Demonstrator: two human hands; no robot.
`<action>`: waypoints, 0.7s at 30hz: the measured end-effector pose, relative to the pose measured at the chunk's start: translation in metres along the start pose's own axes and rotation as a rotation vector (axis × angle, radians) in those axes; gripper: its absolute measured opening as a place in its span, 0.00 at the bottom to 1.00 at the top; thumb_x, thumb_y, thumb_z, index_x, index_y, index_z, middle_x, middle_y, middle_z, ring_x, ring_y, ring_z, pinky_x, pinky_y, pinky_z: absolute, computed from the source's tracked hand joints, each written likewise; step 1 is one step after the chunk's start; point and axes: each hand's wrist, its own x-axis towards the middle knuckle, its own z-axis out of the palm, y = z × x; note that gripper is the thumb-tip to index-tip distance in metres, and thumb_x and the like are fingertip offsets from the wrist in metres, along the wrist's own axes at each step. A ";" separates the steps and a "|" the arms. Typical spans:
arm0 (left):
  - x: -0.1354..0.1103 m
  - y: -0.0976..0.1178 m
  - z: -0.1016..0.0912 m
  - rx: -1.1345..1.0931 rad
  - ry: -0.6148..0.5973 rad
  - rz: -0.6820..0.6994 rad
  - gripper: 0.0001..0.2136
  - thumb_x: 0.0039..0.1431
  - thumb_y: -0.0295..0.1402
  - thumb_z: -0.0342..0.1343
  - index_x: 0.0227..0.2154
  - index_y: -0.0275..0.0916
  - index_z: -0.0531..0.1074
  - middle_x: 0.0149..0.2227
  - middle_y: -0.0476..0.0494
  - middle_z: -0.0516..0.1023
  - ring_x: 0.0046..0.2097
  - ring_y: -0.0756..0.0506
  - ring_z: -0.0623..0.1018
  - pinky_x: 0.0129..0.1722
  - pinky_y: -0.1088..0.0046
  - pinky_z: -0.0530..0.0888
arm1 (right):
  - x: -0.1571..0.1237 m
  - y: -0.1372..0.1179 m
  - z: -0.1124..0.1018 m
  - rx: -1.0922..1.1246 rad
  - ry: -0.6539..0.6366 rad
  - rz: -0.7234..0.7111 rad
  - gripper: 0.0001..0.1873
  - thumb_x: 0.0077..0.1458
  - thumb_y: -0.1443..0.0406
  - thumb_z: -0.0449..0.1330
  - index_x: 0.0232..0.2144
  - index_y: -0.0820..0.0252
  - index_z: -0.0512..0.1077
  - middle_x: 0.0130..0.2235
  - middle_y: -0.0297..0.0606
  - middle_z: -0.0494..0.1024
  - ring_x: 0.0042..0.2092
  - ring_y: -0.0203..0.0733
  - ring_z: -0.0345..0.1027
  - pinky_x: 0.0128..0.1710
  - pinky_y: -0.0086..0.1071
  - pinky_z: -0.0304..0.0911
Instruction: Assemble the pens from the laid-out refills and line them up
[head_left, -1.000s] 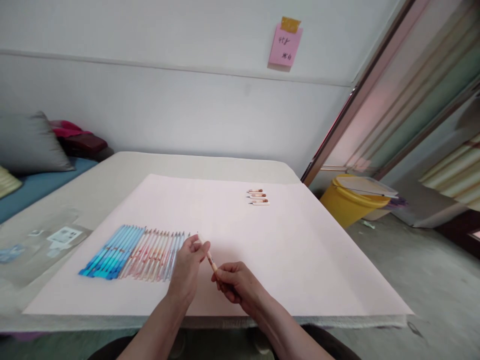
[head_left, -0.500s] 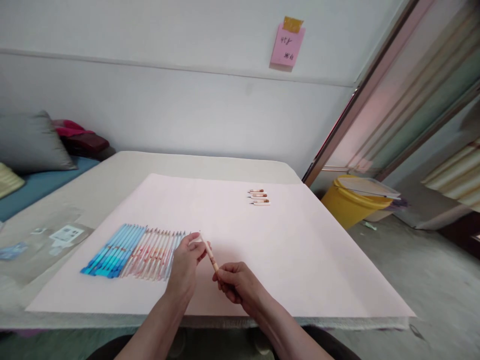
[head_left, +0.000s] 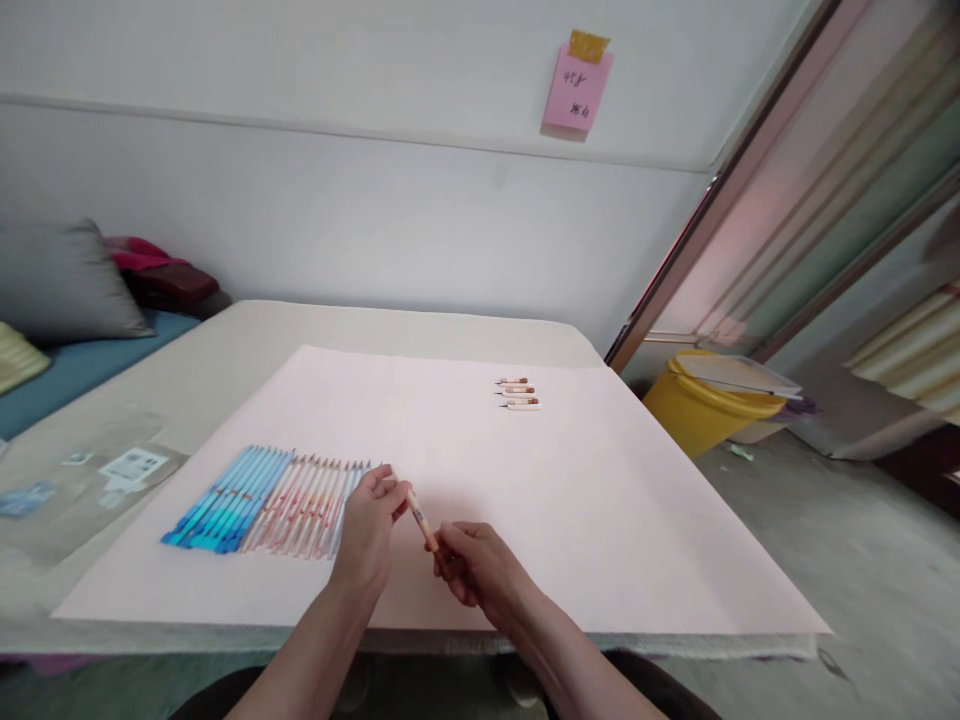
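Both hands pinch one slim cream-and-orange pen [head_left: 420,518] above the pale pink sheet [head_left: 585,510]. My left hand [head_left: 369,530] grips its upper end with fingertips closed. My right hand [head_left: 472,568] holds the lower end, fingers curled round it. Just left of my left hand lies a tidy row of pens [head_left: 262,500], several blue ones on the left and pink and white ones beside them. Three small pen caps [head_left: 517,392] lie side by side farther back on the sheet.
The sheet covers a beige table [head_left: 225,350]. Clear plastic packaging [head_left: 90,475] lies at the table's left. A grey cushion [head_left: 64,285] and red fabric sit on a blue seat beyond. A yellow bucket [head_left: 705,405] stands on the floor at right. A pink note [head_left: 576,88] hangs on the wall.
My hands have come slightly closer along the pen, and the left fingertips have closed more over its upper end. The pens and caps on the sheet have not moved.
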 end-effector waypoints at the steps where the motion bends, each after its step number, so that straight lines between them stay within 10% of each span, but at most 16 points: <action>1: 0.001 -0.001 -0.001 -0.001 -0.007 0.012 0.18 0.42 0.31 0.61 0.39 0.36 0.68 0.28 0.48 0.72 0.31 0.52 0.72 0.36 0.73 0.70 | 0.000 0.000 0.000 0.008 0.004 -0.005 0.21 0.54 0.52 0.53 0.27 0.66 0.70 0.22 0.34 0.69 0.14 0.26 0.54 0.11 0.23 0.39; 14: 0.001 0.001 0.001 0.005 -0.058 0.029 0.14 0.42 0.32 0.61 0.34 0.35 0.70 0.28 0.47 0.73 0.30 0.51 0.72 0.36 0.72 0.69 | 0.001 0.001 -0.001 0.001 0.034 0.022 0.24 0.52 0.47 0.52 0.26 0.64 0.66 0.23 0.35 0.71 0.14 0.26 0.55 0.12 0.24 0.39; 21: 0.003 0.003 -0.002 -0.029 -0.004 0.052 0.10 0.44 0.34 0.60 0.31 0.37 0.71 0.30 0.48 0.72 0.32 0.52 0.71 0.35 0.74 0.69 | 0.003 -0.001 -0.002 0.035 0.008 -0.041 0.15 0.36 0.70 0.63 0.32 0.64 0.69 0.26 0.34 0.74 0.19 0.28 0.59 0.16 0.24 0.49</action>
